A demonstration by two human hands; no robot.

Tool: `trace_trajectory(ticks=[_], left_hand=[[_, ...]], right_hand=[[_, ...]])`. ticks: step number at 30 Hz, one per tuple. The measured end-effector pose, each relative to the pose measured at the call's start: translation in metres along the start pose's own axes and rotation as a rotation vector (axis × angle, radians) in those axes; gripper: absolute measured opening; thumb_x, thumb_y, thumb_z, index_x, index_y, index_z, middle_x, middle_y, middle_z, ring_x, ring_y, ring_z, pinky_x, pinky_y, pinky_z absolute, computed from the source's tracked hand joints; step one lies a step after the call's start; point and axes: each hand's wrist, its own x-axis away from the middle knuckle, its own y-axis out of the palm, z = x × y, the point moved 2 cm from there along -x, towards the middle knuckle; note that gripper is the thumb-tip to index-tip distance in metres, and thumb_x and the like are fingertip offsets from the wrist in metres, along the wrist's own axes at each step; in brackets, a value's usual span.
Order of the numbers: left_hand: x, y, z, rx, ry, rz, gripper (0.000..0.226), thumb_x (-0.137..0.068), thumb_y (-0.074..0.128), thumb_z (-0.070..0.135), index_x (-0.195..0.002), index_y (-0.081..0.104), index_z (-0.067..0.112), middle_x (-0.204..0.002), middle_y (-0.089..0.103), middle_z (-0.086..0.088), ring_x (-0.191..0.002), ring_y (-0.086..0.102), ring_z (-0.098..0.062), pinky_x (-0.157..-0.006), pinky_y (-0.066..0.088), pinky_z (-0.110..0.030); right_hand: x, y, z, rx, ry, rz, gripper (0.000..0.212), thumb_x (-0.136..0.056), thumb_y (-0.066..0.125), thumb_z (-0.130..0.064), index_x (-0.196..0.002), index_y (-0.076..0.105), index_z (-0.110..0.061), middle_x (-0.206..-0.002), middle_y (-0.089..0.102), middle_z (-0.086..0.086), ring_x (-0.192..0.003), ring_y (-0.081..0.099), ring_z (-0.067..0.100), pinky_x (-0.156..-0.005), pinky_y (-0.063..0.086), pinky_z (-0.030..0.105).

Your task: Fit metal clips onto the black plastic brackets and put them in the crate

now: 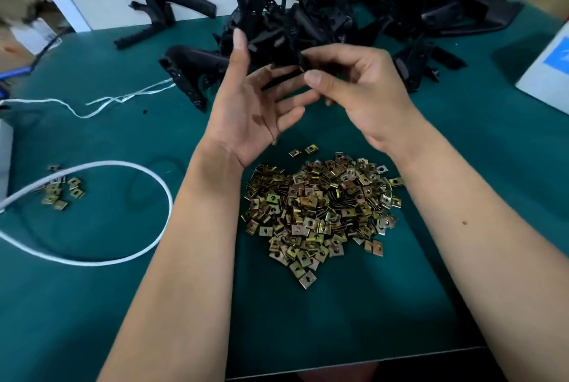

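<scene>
— Where were the hands when you looked?

— I saw both raised over the middle of the green bench (107, 304), between the clip heap and the bracket heap. The left hand (246, 111) was palm-up, fingers straight and spread, its fingertips against a black plastic bracket (277, 52) at the near edge of the heap. The right hand (360, 95) had its fingers curled, thumb and forefinger pinching a tab of that same bracket. So one grip lay apart, the other clamped on the bracket.

— And the parts?

— The brackets (385, 9) lay tangled along the far edge of the bench, a few loose ones (160, 18) toward the far left corner. The metal clips (320, 209) sat in a heap near the front edge, just below the wrists. A small cluster of clips (61, 191) lay near the left edge, under a loop of white cable (160, 191). White string (123, 98) trailed from the left edge. I could not tell whether a clip was on the held bracket.
</scene>
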Motion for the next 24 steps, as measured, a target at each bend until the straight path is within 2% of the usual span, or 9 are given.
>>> trace_trajectory(ticks=[1,3,5,7,11,14,18,21,24], left_hand=[[0.002,-0.001,0.002,0.025,-0.004,-0.017,0.075,-0.098,0.038,0.067,-0.135,0.056,0.003,-0.126,0.069,-0.017,-0.111,0.070,-0.033,-0.064,0.061,-0.024],[0.006,-0.003,0.004,0.083,-0.008,-0.051,0.052,-0.100,0.048,0.037,-0.139,0.050,0.002,-0.141,0.058,-0.025,-0.123,0.062,-0.046,-0.069,0.062,-0.026],[0.005,-0.007,0.004,0.134,0.036,0.000,0.036,-0.093,0.048,0.006,-0.128,0.052,0.002,-0.134,0.061,-0.028,-0.120,0.062,-0.049,-0.073,0.062,-0.030],[0.002,-0.011,0.005,0.193,0.114,0.096,0.036,-0.088,0.040,-0.010,-0.118,0.052,0.005,-0.121,0.066,-0.026,-0.106,0.071,-0.042,-0.075,0.062,-0.031],[-0.002,-0.024,0.007,0.220,0.213,0.246,0.034,-0.093,0.035,-0.011,-0.115,0.051,0.010,-0.111,0.072,-0.017,-0.098,0.074,-0.032,-0.074,0.060,-0.033],[-0.006,-0.030,0.005,0.077,0.262,0.336,0.031,-0.095,0.040,-0.010,-0.114,0.051,0.012,-0.105,0.071,-0.012,-0.102,0.070,-0.029,-0.073,0.059,-0.038],[-0.007,-0.030,0.001,0.089,0.296,0.350,0.031,-0.101,0.043,-0.008,-0.118,0.055,0.015,-0.106,0.074,-0.014,-0.107,0.071,-0.030,-0.085,0.058,-0.045],[-0.009,-0.026,-0.002,0.059,0.308,0.390,0.035,-0.104,0.044,-0.004,-0.124,0.059,0.020,-0.111,0.074,-0.011,-0.105,0.072,-0.027,-0.090,0.059,-0.050],[-0.011,-0.021,-0.008,0.005,0.300,0.410,0.036,-0.106,0.044,0.000,-0.127,0.060,0.025,-0.120,0.072,-0.007,-0.106,0.071,-0.024,-0.094,0.055,-0.054]], right_hand=[[0.000,-0.003,0.000,0.068,-0.014,-0.020,0.028,-0.091,0.075,-0.008,-0.119,0.072,-0.011,-0.112,0.073,0.005,-0.099,0.068,0.011,-0.084,0.053,0.026],[0.002,-0.008,0.002,0.202,-0.040,-0.027,0.035,-0.089,0.077,-0.010,-0.123,0.072,-0.014,-0.119,0.071,0.009,-0.109,0.067,0.015,-0.099,0.052,0.034],[0.007,-0.015,0.005,0.245,-0.005,0.051,0.041,-0.088,0.079,-0.010,-0.127,0.070,-0.018,-0.118,0.069,0.008,-0.101,0.066,0.013,-0.089,0.055,0.033],[0.012,-0.021,0.010,0.309,0.045,0.094,0.037,-0.088,0.080,-0.012,-0.123,0.070,-0.017,-0.111,0.070,0.005,-0.091,0.065,0.012,-0.080,0.055,0.028],[0.022,-0.016,0.018,0.578,0.117,-0.208,0.014,-0.088,0.081,-0.021,-0.101,0.079,-0.023,-0.095,0.074,-0.012,-0.087,0.065,0.003,-0.082,0.049,0.019],[0.026,-0.005,0.018,0.636,0.108,-0.351,0.017,-0.088,0.082,-0.028,-0.104,0.080,-0.028,-0.100,0.070,-0.011,-0.094,0.064,0.005,-0.086,0.049,0.023],[0.028,0.011,0.019,0.757,0.035,-0.440,0.020,-0.089,0.079,-0.033,-0.108,0.078,-0.034,-0.105,0.064,-0.003,-0.105,0.055,0.016,-0.096,0.041,0.033],[0.027,0.018,0.021,0.803,0.018,-0.458,0.010,-0.090,0.078,-0.032,-0.098,0.076,-0.036,-0.102,0.062,-0.007,-0.106,0.051,0.014,-0.096,0.039,0.032],[0.028,0.019,0.022,0.819,0.010,-0.421,0.010,-0.090,0.078,-0.027,-0.093,0.070,-0.031,-0.096,0.063,-0.015,-0.101,0.054,0.010,-0.093,0.044,0.031]])
